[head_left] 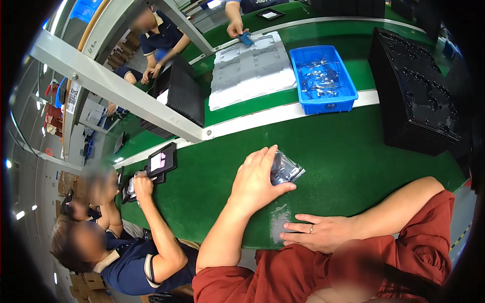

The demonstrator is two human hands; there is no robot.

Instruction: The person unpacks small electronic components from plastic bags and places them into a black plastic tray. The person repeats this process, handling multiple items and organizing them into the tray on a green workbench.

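Observation:
A small silvery, see-through plastic pouch (287,169) is at my left hand (256,177), at the middle of the green table. The fingers curl over the pouch's left side and the thumb lies by its lower edge, so the hand grips it. What is inside the pouch cannot be made out. My right hand (321,232) rests flat near the table's front edge, fingers stretched out and apart, with a ring on one finger. It holds nothing. Under its fingertips is a worn grey patch (279,222) of the tabletop.
Beyond the white rail stand a blue bin (329,107) of small bagged parts and a whitish moulded tray (252,76), where a co-worker's hand (235,28) holds something blue. Stacked black trays (419,91) rise at right. A metal post (121,93) crosses at left, near another co-worker (136,257).

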